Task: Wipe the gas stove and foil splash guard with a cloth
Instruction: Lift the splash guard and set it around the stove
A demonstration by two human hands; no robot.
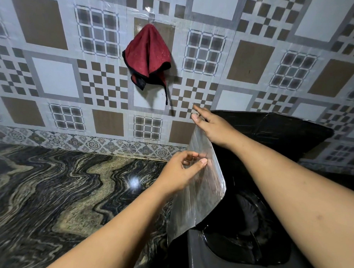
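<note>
Left hand (179, 174): fingers curled, thumb and fingertips pinched on the near edge of the shiny silver foil splash guard (198, 186), about halfway up its side. Right hand (210, 127): fingers fairly straight, laid over the top corner of the same foil sheet, thumb on the near face, other fingers reaching behind the top edge; how hard those pressed, hard to tell. Both bare arms reached in from the bottom of the view, the left from the lower left, the right from the lower right.

Stood on its edge, that foil sheet, at the left side of the black gas stove (238, 246). Long side ran from low and near up to high and far, leaning toward the wall. Shiny face turned left, toward the dark wavy-patterned stone counter (59, 190). More of the guard, dark in shadow, bent round behind the stove along the wall.

Round black burner seen just right of the sheet.

Up on the brown, white and grey checked tile wall (53, 75): a red cloth with black edging (147, 56), hung from a point, well apart from both hands, untouched.
</note>
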